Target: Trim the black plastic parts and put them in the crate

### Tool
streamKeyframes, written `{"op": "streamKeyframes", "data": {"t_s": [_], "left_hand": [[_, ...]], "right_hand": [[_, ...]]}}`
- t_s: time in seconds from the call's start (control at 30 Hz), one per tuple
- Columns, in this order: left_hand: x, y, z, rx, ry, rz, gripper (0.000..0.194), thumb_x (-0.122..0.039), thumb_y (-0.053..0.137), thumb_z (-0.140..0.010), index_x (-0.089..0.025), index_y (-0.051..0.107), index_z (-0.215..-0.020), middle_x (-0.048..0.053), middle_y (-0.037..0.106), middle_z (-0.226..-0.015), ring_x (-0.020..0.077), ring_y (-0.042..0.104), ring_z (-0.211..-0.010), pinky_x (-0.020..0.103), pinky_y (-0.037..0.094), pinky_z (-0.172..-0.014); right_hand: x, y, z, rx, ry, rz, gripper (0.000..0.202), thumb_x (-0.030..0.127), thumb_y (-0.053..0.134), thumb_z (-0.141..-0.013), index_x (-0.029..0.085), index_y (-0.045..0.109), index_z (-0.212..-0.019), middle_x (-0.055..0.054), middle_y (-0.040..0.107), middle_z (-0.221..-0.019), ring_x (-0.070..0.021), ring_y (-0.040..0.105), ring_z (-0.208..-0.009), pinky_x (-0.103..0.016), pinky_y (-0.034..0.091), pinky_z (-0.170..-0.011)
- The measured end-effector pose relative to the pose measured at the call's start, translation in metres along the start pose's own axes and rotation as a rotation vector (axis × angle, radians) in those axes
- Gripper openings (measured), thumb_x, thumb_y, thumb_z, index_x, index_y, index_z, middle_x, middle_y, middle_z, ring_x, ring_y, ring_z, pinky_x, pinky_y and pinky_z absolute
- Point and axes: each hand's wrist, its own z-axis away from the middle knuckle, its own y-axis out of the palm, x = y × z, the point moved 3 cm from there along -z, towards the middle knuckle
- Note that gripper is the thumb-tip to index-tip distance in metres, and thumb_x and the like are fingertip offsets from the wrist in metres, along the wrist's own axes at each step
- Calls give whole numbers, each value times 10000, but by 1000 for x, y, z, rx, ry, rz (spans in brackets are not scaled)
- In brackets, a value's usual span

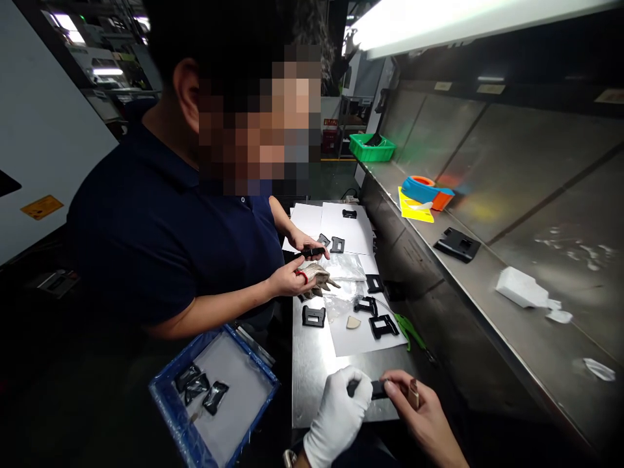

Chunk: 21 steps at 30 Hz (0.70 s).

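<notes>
My left hand [341, 406], in a white glove, is closed around one end of a black plastic part [378, 390] near the front edge of the metal table. The bare fingers of my right hand [422, 413] pinch its other end. A small brown and beige piece [414, 394] shows between the right fingers; its kind is unclear. Beyond my hands, black plastic frames [383, 326] lie on white paper [346, 344], with a small cream-coloured pad [353, 322] beside them. Green-handled pliers or cutters [410, 331] rest at the table's right edge. Another black frame [313, 316] lies farther left.
Across the table a co-worker [205, 240] holds a black part [312, 252] and a glove [319, 276]. A blue lined crate [163, 396] with bagged black parts stands lower left. The right shelf [492, 260] carries tape [424, 188], a black part [457, 244] and a green bin [373, 151].
</notes>
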Motion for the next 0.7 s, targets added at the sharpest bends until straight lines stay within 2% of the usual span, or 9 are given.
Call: {"op": "streamKeyframes", "data": {"t_s": [0.07, 0.23, 0.37, 0.57, 0.7], "left_hand": [[1, 1, -1, -6, 9, 3, 254, -318, 503, -903, -178, 508, -690, -23, 439, -651, 126, 407, -645, 285, 344, -640], [4, 4, -2, 3, 13, 32, 267, -318, 516, -897, -180, 490, -671, -22, 433, -648, 121, 394, -641, 272, 324, -613], [4, 6, -1, -7, 12, 56, 310, -372, 528, -909, -205, 548, -650, 1, 481, -647, 153, 428, -648, 303, 350, -622], [7, 7, 1, 12, 23, 28, 281, -416, 550, -909, -301, 661, -678, 26, 573, -656, 189, 474, -639, 343, 381, -633], [6, 7, 3, 34, 59, 33, 241, -407, 573, -897, -257, 697, -755, 33, 628, -714, 187, 530, -685, 325, 415, -647]], "right_hand": [[1, 0, 3, -31, -5, -13, 351, 543, 709, -821, 208, 748, -920, -56, 695, -813, -217, 647, -754, -264, 545, -657], [-2, -5, 4, 19, 7, 24, 364, 537, 714, -827, 196, 736, -952, -58, 691, -820, -200, 644, -739, -253, 556, -674], [-1, -8, 6, 25, 21, 35, 368, 538, 697, -848, 193, 727, -972, -55, 679, -823, -187, 625, -741, -243, 540, -672], [0, -10, 8, 35, 17, 24, 366, 538, 691, -856, 194, 728, -975, -54, 669, -826, -182, 604, -738, -250, 523, -674], [-3, -11, 9, 22, 27, 23, 375, 541, 705, -844, 191, 729, -976, -48, 663, -810, -174, 587, -715, -246, 504, -645]]}}
